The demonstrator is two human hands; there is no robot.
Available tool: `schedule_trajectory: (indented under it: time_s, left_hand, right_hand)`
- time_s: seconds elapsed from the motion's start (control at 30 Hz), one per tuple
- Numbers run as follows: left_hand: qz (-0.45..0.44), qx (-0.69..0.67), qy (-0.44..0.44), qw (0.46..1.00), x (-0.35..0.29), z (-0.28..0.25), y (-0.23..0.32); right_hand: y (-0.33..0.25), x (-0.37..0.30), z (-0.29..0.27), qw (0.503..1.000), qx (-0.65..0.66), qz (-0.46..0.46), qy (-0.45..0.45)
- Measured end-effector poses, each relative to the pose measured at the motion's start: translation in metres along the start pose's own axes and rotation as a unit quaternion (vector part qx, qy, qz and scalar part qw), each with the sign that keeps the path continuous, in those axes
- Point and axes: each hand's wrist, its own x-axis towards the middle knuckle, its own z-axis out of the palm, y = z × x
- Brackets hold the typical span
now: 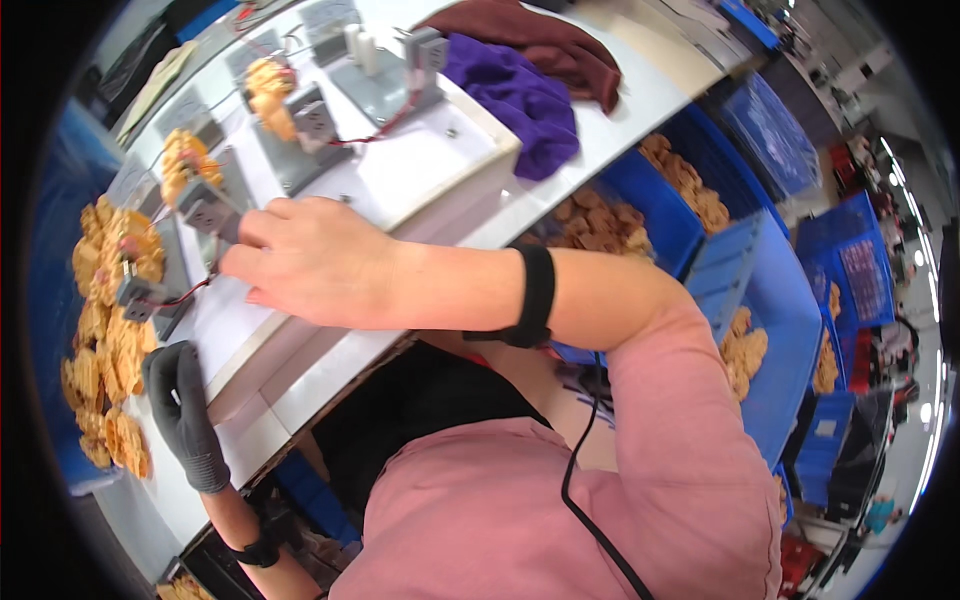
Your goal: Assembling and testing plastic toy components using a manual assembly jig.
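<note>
My right hand (310, 262) is bare, with a black band on the wrist, and reaches across to the left over the white bench (420, 165). Its bent fingertips touch a small grey block (205, 213) with red wires on a grey fixture; the thumb is hidden, so a grip cannot be told. My left hand (182, 410) wears a dark glove and lies flat at the bench's near left edge, right beside a pile of tan waffle-like parts (105, 345). Nothing shows in it.
More grey blocks (313, 118) with tan parts (270, 95) line the bench's far side. Purple (520, 95) and maroon (545, 40) cloths lie at the back. Blue bins (700, 250) holding tan parts stand to the right. A black cable (580, 500) runs down my pink top.
</note>
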Motion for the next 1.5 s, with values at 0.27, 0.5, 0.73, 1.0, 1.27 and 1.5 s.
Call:
schedule_trajectory:
  time_s: [0.27,0.5,0.73,1.0,1.27,1.5]
  left_hand:
    - [0.000,-0.047,0.023,0.999,0.001,0.015,0.016]
    - [-0.010,0.008,0.019,1.000,-0.003,0.010,0.017]
    - [0.000,0.024,0.041,0.999,0.001,0.010,0.025]
    - [-0.001,0.040,0.054,0.998,0.002,0.010,0.026]
    - [-0.013,0.027,0.053,0.998,0.002,0.011,0.025]
    - [-0.008,0.033,0.054,0.998,0.004,0.009,0.028]
  right_hand:
    - [-0.005,-0.001,-0.016,0.992,0.100,0.068,-0.017]
    - [-0.013,0.008,-0.019,0.980,0.126,0.141,-0.061]
    - [-0.015,0.012,-0.023,0.976,0.128,0.160,-0.071]
    - [-0.014,0.012,-0.020,0.978,0.122,0.150,-0.073]
    - [-0.014,0.012,-0.017,0.980,0.108,0.154,-0.067]
    - [-0.017,0.011,-0.022,0.974,0.138,0.173,-0.038]
